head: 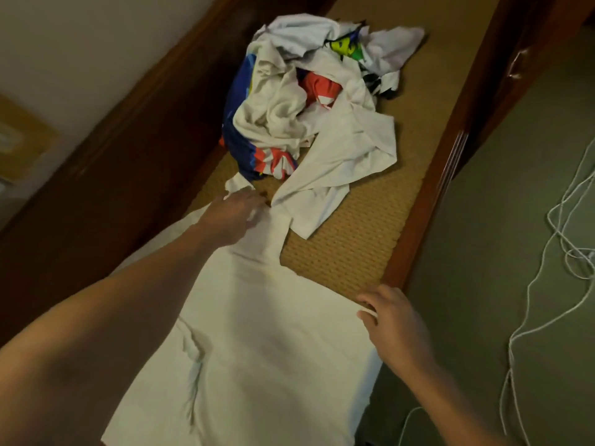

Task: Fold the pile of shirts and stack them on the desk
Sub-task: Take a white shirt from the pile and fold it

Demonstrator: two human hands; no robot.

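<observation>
Lying spread flat over the near end of the tan woven desk (354, 252) with a red-brown wooden frame, the plain white cotton shirt (264, 333) is only partly in view. Its lower hem is cut off by the bottom edge of the picture, and its left side is hidden under the bare left forearm. At the far end of the desk sits the crumpled pile of white, blue and red shirts (306, 101); one white piece from it reaches down and touches the top of the flat shirt.

The left hand (236, 217) rests on the upper end of the white shirt, perhaps at the collar. Its fingers are blurred, so I cannot tell if they pinch the cloth or only press on it. The right hand (392, 320) is at the shirt's right edge, just beside the desk frame, with fingers curled narrow and a small fold of white cloth pinched between them.

Thin white cables (563, 252) lie on the greenish floor (483, 220) at the right.
</observation>
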